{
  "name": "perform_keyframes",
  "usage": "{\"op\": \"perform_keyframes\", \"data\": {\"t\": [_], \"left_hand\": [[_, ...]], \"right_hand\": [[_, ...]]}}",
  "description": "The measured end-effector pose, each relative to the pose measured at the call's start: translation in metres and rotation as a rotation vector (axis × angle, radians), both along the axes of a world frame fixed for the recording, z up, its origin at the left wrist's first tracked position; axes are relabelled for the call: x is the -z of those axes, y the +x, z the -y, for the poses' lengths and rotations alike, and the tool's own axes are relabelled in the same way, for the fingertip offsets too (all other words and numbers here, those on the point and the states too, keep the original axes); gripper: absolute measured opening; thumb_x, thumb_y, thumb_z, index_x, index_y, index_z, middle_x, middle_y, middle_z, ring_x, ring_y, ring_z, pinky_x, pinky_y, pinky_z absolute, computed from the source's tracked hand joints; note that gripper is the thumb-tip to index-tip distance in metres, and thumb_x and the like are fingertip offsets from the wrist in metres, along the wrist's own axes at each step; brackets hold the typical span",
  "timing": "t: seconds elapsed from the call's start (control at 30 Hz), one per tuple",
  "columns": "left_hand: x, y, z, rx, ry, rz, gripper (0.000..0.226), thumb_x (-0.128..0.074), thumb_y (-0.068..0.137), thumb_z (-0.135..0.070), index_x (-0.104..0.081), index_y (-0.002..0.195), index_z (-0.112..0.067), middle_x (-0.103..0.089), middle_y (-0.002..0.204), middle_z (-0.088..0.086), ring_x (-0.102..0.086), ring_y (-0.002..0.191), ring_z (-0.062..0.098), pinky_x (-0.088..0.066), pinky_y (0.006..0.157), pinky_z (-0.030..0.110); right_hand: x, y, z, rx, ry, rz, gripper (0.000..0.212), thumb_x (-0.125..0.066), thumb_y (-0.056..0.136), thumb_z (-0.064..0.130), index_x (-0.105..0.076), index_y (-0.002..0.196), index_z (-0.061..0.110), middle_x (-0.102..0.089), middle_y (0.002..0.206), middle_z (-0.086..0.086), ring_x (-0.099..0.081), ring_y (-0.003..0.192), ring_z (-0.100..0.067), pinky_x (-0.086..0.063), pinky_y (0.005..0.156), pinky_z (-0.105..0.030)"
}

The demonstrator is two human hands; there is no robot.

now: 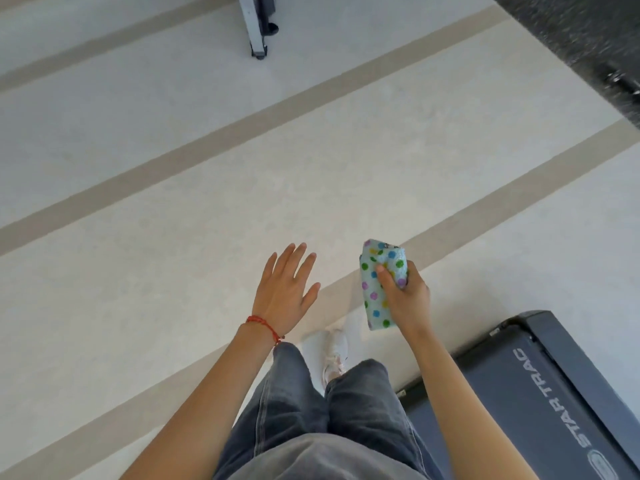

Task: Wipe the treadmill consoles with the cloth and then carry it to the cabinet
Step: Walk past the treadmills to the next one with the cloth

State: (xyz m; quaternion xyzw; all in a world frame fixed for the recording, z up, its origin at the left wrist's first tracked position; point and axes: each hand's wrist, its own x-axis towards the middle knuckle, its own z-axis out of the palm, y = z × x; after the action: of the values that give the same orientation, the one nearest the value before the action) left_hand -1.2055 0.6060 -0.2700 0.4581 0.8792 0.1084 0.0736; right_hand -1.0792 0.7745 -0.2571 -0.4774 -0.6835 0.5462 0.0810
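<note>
The floor fills most of the view: pale, smooth, faintly mottled, crossed by four tan stripes running diagonally from lower left to upper right. At the top, well ahead of both hands, stands one grey metal machine foot with a small dark wheel.

The left hand hovers over the floor with nothing in it, palm down, its grip wide: five fingers spread and straight. One thin red string bracelet circles the left wrist. Just below and right of that wrist are two legs in grey denim jeans, and one white shoe steps forward between the two hands.

Just right of the left hand, apart from it, the right hand is closed around one cloth. The cloth is folded into a soft oblong bundle, pale blue with a fine waffle-like texture and many round dots in green, blue, purple and yellow. The thumb presses its front face, the fingers wrap behind, and both ends stick out above and below the grip.

Below and right of the right hand lies the end of one treadmill, dark grey, with a flat matt belt, a rounded plastic end cap, and white lettering reading STAR TRAC. In the top right corner, far beyond the grip, is one dark speckled slab, blurred.
</note>
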Motion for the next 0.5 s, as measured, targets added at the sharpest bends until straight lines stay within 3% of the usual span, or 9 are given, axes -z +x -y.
{"op": "perform_keyframes", "data": {"t": [0.2, 0.37, 0.5], "left_hand": [[-0.006, -0.055, -0.11, 0.166, -0.013, -0.015, 0.053, -0.034, 0.089, -0.038, -0.059, 0.12, -0.003, -0.056, 0.126, 0.019, -0.054, 0.115, 0.036, -0.04, 0.094, 0.054], [-0.004, -0.096, -0.206, 0.359, -0.001, -0.041, 0.053, -0.033, 0.088, -0.037, -0.06, 0.118, -0.003, -0.057, 0.125, 0.019, -0.054, 0.114, 0.036, -0.043, 0.092, 0.052], [0.0, -0.127, -0.285, 0.528, -0.004, -0.015, 0.052, -0.035, 0.088, -0.036, -0.06, 0.117, -0.003, -0.057, 0.125, 0.019, -0.054, 0.114, 0.036, -0.043, 0.092, 0.052]], "right_hand": [[-0.005, -0.029, -0.082, 0.197, -0.019, -0.008, 0.018, -0.059, 0.086, 0.035, -0.054, 0.096, 0.021, -0.065, 0.09, -0.003, -0.064, 0.081, -0.02, -0.054, 0.066, -0.032], [0.002, -0.042, -0.144, 0.385, -0.038, -0.004, 0.023, -0.059, 0.085, 0.037, -0.056, 0.099, 0.019, -0.068, 0.092, -0.006, -0.066, 0.083, -0.023, -0.057, 0.074, -0.041], [0.0, -0.055, -0.194, 0.583, -0.045, -0.008, 0.018, -0.059, 0.086, 0.035, -0.055, 0.095, 0.019, -0.067, 0.09, -0.004, -0.065, 0.08, -0.02, -0.055, 0.067, -0.033]]}}
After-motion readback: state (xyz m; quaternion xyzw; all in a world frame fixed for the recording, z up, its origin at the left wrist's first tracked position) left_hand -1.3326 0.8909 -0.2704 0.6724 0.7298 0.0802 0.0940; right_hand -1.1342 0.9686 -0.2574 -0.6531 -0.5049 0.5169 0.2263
